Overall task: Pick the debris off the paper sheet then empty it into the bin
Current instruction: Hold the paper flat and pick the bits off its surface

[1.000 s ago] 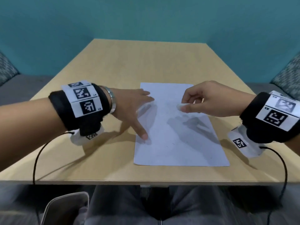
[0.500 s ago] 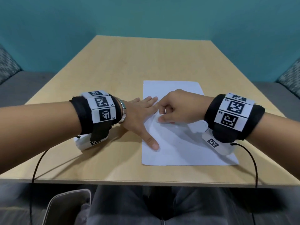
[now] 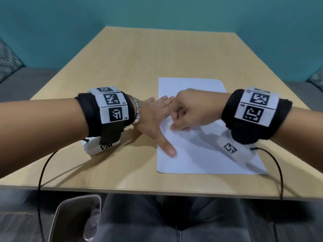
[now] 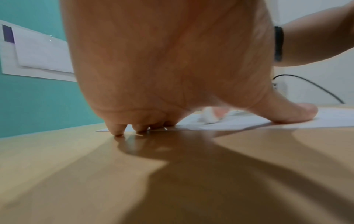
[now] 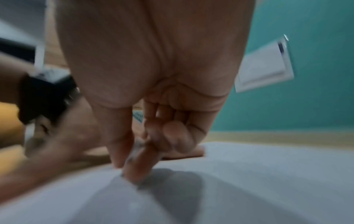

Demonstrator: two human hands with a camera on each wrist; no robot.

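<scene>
A white paper sheet (image 3: 201,154) lies on the wooden table (image 3: 157,55). My left hand (image 3: 157,119) lies flat, palm down, on the sheet's left edge, with straight fingers and its thumb (image 4: 295,113) spread out and pressing the paper. My right hand (image 3: 175,124) is right beside it, fingers curled, with thumb and index finger (image 5: 138,169) pinched together at the paper's surface. In the left wrist view a small white bit of debris (image 4: 208,117) shows at those fingertips. The right wrist view is blurred.
A light grey bin (image 3: 70,215) stands on the floor below the table's near edge, to the left of my legs. Black cables (image 3: 42,172) hang from both wrists over that edge. Grey seats flank the table, with a teal wall behind.
My right hand has moved left across the sheet and come down next to the left hand, its fingers curling tighter. The left hand has stayed pressed on the sheet's left edge.
</scene>
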